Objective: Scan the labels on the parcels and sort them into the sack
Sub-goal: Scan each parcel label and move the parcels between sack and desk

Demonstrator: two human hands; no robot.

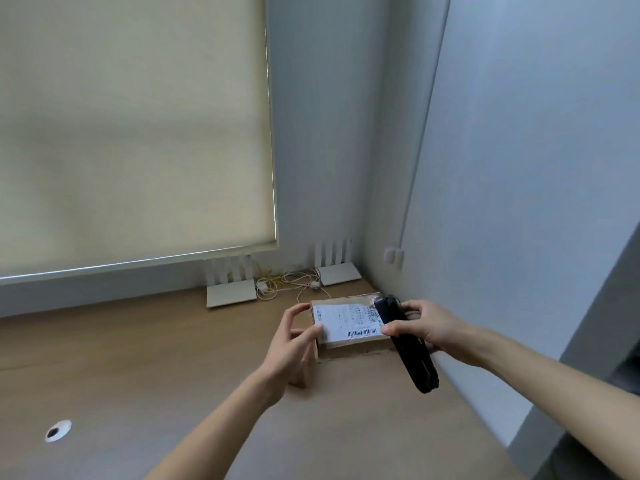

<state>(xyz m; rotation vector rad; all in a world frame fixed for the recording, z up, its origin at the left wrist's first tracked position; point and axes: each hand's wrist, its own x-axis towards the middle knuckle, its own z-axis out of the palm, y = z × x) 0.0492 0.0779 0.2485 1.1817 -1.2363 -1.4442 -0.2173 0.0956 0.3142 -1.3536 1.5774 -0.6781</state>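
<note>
Along the back edge of the wooden desk (138,358): two white routers, one (231,295) below the drawn roller blind (131,133), the other (337,274) near the corner, with a tangle of pale cables (294,284) lying between them. Low on the right wall, a white wall socket (394,257), a thin cord running up from it. Near the desk's left front, a round cable hole (58,430). Nothing standing between the camera and the parcel apart from the hands themselves.

On the desk close to the right wall, a cardboard parcel (349,327) — white label (346,322) facing up, barcode along its near edge. Whether resting flat or lifted slightly, cannot tell.

Left hand (294,344) at the parcel's left end, fingers curled around the edge, thumb laid on the label's near-left corner, index finger arched over the far-left corner.

Right hand (424,329) wrapped around a black handheld scanner (405,344) — thumb pressed on its side, other fingers curled behind it. Scanner head lying over the right end of the parcel, the long handle slanting back toward the camera.
</note>
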